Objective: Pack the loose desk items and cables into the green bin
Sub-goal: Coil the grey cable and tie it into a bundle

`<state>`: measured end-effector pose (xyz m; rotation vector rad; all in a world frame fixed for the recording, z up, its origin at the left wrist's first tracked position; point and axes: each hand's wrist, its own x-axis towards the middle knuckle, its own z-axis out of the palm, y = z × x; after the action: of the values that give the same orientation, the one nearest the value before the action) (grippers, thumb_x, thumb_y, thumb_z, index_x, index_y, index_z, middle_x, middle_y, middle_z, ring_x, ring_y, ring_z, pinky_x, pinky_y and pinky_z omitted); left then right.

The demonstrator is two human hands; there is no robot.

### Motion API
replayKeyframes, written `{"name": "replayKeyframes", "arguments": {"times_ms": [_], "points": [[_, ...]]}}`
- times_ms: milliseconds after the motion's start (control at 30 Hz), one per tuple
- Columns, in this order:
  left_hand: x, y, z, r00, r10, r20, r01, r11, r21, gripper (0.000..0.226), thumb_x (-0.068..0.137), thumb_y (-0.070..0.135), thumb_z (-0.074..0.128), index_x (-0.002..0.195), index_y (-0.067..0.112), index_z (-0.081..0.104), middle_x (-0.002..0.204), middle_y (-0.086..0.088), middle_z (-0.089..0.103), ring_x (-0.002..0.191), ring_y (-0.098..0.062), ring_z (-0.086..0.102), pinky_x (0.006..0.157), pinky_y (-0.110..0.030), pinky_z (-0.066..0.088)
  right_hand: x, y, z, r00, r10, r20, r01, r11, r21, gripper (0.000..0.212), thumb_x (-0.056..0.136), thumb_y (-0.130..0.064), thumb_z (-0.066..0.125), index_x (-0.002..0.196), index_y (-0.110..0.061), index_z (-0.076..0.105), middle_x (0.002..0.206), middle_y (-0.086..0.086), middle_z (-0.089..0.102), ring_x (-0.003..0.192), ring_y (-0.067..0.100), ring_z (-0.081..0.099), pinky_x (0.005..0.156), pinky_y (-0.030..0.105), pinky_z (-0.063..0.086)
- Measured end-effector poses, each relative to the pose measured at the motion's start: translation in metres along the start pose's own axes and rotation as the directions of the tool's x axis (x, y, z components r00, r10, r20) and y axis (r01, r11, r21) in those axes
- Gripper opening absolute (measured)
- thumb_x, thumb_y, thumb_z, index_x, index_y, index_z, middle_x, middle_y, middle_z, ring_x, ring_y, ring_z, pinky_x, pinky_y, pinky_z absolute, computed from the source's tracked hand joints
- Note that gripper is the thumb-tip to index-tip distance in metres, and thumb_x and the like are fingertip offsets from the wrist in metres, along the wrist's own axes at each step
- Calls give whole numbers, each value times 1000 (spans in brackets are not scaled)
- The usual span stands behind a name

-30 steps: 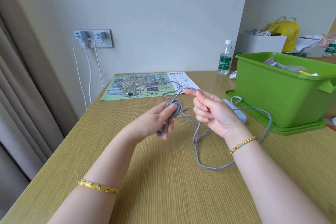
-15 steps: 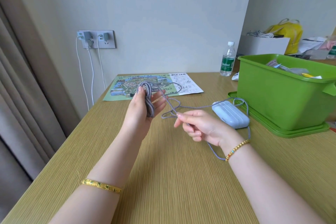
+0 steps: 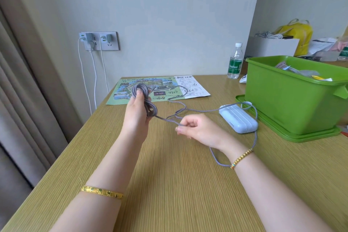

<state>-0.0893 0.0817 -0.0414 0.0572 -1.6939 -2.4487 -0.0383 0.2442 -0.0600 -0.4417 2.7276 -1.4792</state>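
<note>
The counter (image 3: 169, 184) carries the green bin (image 3: 293, 103) at the far right, nearer the right hand. A pale power bank (image 3: 238, 119) lies just before it. The grey cable (image 3: 207, 110) runs rightward from the left hand (image 3: 136, 117), whose fingers grip its coil, through the right hand (image 3: 195, 129), which pinches the strand, toward the power bank.

On the desk (image 3: 169, 175), the power bank (image 3: 238, 120) lies just left of the bin (image 3: 293, 103), which stands on its lid (image 3: 301, 134). The map (image 3: 160, 88) lies behind the left hand (image 3: 136, 115); the water bottle (image 3: 234, 62) stands behind the power bank. The cable (image 3: 207, 110) runs from that hand through the right hand (image 3: 197, 128) to the power bank.
</note>
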Motion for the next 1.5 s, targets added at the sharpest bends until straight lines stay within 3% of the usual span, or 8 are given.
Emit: {"name": "replayKeyframes", "arguments": {"times_ms": [167,267,367,633,867,1067,1267,1500], "points": [[6,4,-6,999,5,-53,-3,999,50,22,98,35,37,90,24,55,77,6,48,66,-7,43,63,-23,43,2,10,-9,977,-2,-214,-68,945,-319,32,80,-40,66,60,-26,45,100,0,64,100,10,54,113,33,-8],[9,-3,-6,996,75,-48,-57,951,304,23,98,38,35,91,23,51,76,5,46,68,-10,43,71,-29,40,2,8,-11,978,-10,-210,-32,980,-195,31,81,-38,66,64,-15,54,79,2,69,75,6,60,114,32,9],[10,-8,-6,992,130,4,-113,850,515,26,98,37,34,84,17,43,71,4,42,64,-9,40,58,-25,31,-1,-1,-16,984,-66,-167,84,991,104,26,85,-27,65,63,-16,55,46,-8,55,45,4,44,69,25,42],[2,-12,-1,970,7,244,-188,660,727,26,98,31,37,77,18,42,70,-1,45,57,-13,38,53,-27,28,-7,-5,-27,982,-178,-65,174,709,683,18,84,-5,55,100,-9,62,67,-2,60,55,6,49,51,18,44],[-19,-11,5,784,-119,609,-341,737,583,61,87,59,31,103,8,59,80,5,53,73,-7,47,65,-17,36,-5,2,-35,982,-113,-151,189,617,764,23,78,-11,56,101,-15,60,96,6,73,71,7,54,58,17,41],[-21,-20,4,735,-203,647,-365,685,630,25,99,31,40,84,18,56,74,5,46,67,-9,44,57,-12,35,-4,6,-33,987,-125,-98,156,651,743,28,87,-6,48,112,-14,58,114,7,68,79,5,57,58,16,42],[-23,-18,2,685,-239,688,-217,835,506,26,101,23,35,80,10,44,70,-3,48,53,-14,56,52,-21,49,-1,8,-37,966,67,-248,138,679,721,20,92,1,45,97,-10,61,74,3,63,45,2,41,36,12,30],[-13,-14,-1,725,-140,674,-126,936,330,30,101,32,32,81,11,39,55,5,45,38,-10,38,36,-17,31,-1,9,-39,940,182,-290,25,809,588,12,91,-17,56,85,-8,60,47,-9,39,34,2,24,33,15,23]]}}
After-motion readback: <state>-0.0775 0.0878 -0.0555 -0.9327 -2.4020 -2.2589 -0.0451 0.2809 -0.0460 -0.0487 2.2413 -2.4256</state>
